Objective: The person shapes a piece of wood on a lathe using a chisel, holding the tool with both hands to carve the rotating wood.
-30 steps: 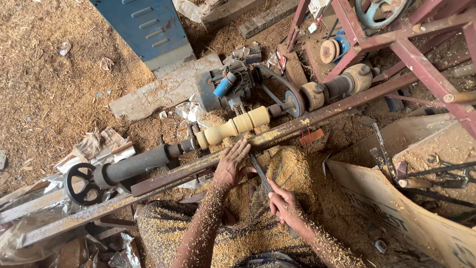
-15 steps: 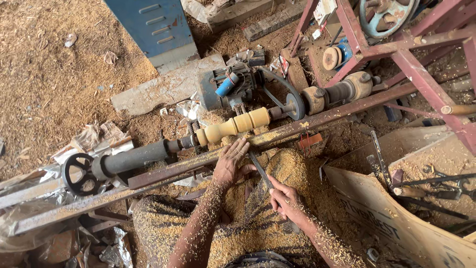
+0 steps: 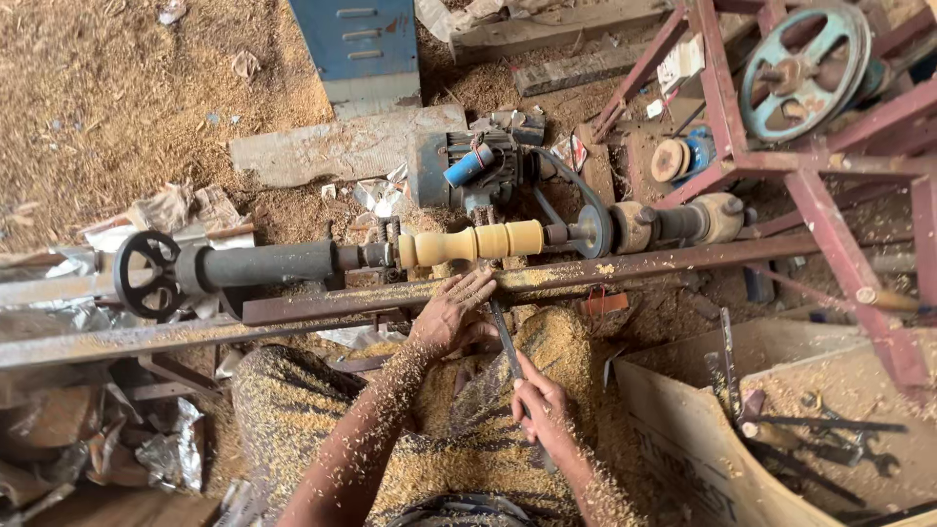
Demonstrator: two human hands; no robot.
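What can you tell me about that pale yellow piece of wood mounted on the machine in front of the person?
The turned wooden piece is pale yellow, freshly cut wood, shaped into rounded bulges, narrow grooves and a straight cylinder at its right end. It lies horizontal, clamped end to end between the dark tailstock on its left and the drive spindle on its right, above the rusty metal rail. The left hand rests on the rail just below it; whether the chisel tip touches it cannot be told.

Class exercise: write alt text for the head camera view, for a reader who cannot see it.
A person's left hand rests on a rusty tool rest, and the right hand grips a chisel aimed at a pale turned wooden spindle on a sawdust-covered lathe.
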